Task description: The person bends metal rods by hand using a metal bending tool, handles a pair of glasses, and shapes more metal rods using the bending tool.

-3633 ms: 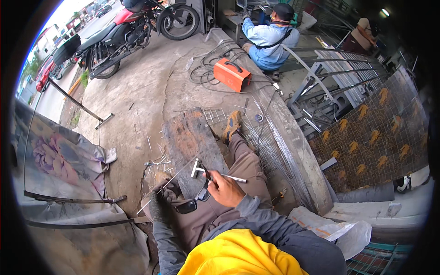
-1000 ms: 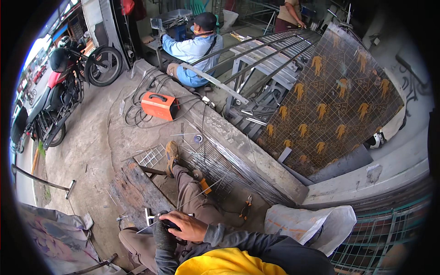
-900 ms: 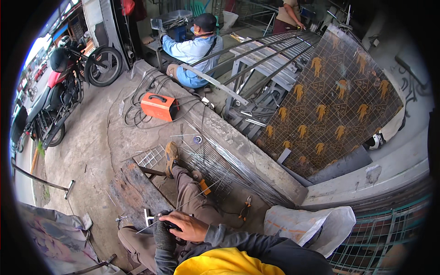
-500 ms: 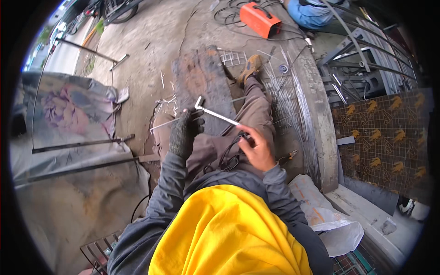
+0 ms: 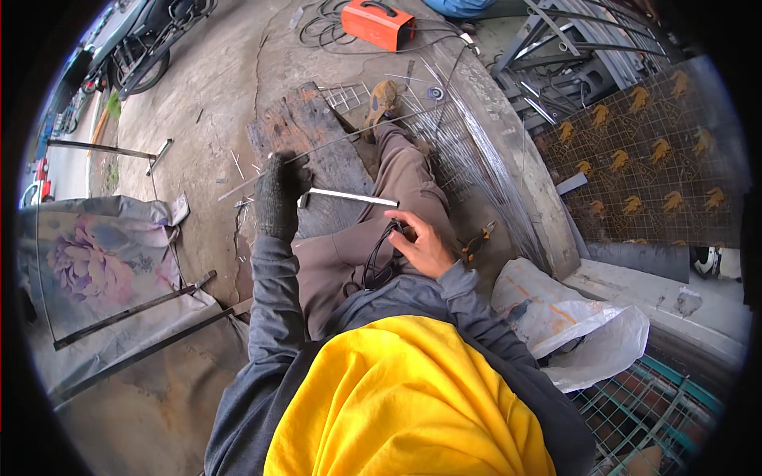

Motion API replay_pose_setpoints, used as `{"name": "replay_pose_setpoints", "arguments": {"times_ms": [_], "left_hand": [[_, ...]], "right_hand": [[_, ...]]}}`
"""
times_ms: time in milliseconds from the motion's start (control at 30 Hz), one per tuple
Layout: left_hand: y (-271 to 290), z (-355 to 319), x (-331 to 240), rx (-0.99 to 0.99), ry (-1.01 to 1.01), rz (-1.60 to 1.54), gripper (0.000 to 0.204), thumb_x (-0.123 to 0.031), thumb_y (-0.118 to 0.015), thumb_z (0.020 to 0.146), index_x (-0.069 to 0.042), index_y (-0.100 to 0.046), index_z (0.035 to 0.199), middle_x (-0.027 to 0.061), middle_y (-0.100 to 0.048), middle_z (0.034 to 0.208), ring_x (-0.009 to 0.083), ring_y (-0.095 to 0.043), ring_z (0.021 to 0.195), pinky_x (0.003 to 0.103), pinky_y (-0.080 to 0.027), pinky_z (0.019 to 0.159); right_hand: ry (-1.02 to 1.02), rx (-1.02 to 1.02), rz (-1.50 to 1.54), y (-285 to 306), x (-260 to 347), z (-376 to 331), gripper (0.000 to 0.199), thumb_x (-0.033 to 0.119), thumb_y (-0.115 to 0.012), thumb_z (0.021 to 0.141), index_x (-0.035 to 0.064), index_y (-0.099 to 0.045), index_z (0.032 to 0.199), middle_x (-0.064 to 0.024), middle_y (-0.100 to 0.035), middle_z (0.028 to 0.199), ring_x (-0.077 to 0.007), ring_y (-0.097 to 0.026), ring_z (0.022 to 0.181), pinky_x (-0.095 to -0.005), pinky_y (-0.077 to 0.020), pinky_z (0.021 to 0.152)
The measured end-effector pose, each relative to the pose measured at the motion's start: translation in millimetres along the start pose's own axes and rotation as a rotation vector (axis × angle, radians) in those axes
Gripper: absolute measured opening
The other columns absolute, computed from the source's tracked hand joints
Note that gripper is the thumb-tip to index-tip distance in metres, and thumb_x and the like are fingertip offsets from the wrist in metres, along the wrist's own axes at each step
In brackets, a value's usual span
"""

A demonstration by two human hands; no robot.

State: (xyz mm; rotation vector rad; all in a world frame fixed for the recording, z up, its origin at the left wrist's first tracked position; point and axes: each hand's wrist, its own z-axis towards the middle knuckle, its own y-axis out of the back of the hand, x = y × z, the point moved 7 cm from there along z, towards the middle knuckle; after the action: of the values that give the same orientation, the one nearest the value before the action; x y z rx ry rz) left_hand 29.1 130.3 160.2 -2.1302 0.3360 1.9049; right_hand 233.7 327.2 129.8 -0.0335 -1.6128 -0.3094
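My left hand [image 5: 279,194], in a dark grey fingerless-looking glove, is closed around a thin metal rod [image 5: 341,141]. The rod slants from beside my left knee up across the wooden board [image 5: 298,119] toward my boot. Below the gloved fingers lies a shiny silver bar [image 5: 353,197] with a short bent end, crossing the board's near part. My bare right hand [image 5: 425,247] is curled at a looped black cord [image 5: 379,255] over my lap, the cord between thumb and fingers. Its index fingertip is close to the bar's right end; whether they touch is unclear.
An orange machine [image 5: 377,25] with coiled cables stands ahead. Bundled thin rods [image 5: 508,186] lie right of my leg, beside pliers [image 5: 480,238]. A white sack [image 5: 567,317] sits near my right elbow. A metal frame [image 5: 131,313] rests on a tarp at left.
The view has swung right. My left hand and the rod have risen over the board, the rod now reaching toward my boot. The silver bar lies flatter, and my right fingertips sit lower on its end.
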Motion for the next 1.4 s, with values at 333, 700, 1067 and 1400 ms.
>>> {"name": "replay_pose_setpoints", "arguments": {"times_ms": [333,700,1067,1400], "left_hand": [[-170,127,52,0.235,0.505,-0.138,0.059,-0.049,-0.053,0.098,-0.004,-0.046,0.136,0.0139,-0.064,0.121,0.0269,-0.066,0.098,0.038,-0.055,0.082],[-32,-89,21,0.469,0.177,0.327,0.041,-0.024,-0.066,0.095,-0.002,-0.057,0.128,0.0082,-0.064,0.115,0.0147,-0.059,0.106,0.031,-0.05,0.089],[61,-107,-53,0.001,0.097,0.281,0.02,-0.019,-0.063,0.096,-0.001,-0.062,0.106,0.0054,-0.064,0.091,0.0112,-0.061,0.089,0.029,-0.05,0.08],[71,-168,-263,-0.158,-0.877,0.27,0.033,-0.019,-0.078,0.083,0.001,-0.064,0.105,0.0131,-0.067,0.104,0.024,-0.063,0.092,0.039,-0.052,0.083]], "right_hand": [[-0.065,-0.024,-0.002,12,-10,7,0.036,0.017,-0.069,0.089,0.0064,-0.06,0.122,-0.0126,-0.067,0.105,-0.0223,-0.063,0.094,-0.0335,-0.0481,0.086],[-0.261,-0.094,0.39,-2,-22,29,0.031,0.008,-0.068,0.09,0.0068,-0.052,0.116,-0.004,-0.056,0.098,-0.0075,-0.058,0.077,-0.0238,-0.0535,0.061],[0.252,0.175,-0.39,-61,86,94,0.024,0.018,-0.065,0.09,0.0055,-0.064,0.11,-0.0072,-0.062,0.084,-0.0179,-0.061,0.071,-0.0311,-0.0489,0.063],[0.529,0.074,0.284,-21,303,66,0.032,0.029,-0.056,0.098,0.0004,-0.051,0.112,-0.0079,-0.056,0.091,-0.0115,-0.051,0.078,-0.025,-0.0405,0.073]]}}
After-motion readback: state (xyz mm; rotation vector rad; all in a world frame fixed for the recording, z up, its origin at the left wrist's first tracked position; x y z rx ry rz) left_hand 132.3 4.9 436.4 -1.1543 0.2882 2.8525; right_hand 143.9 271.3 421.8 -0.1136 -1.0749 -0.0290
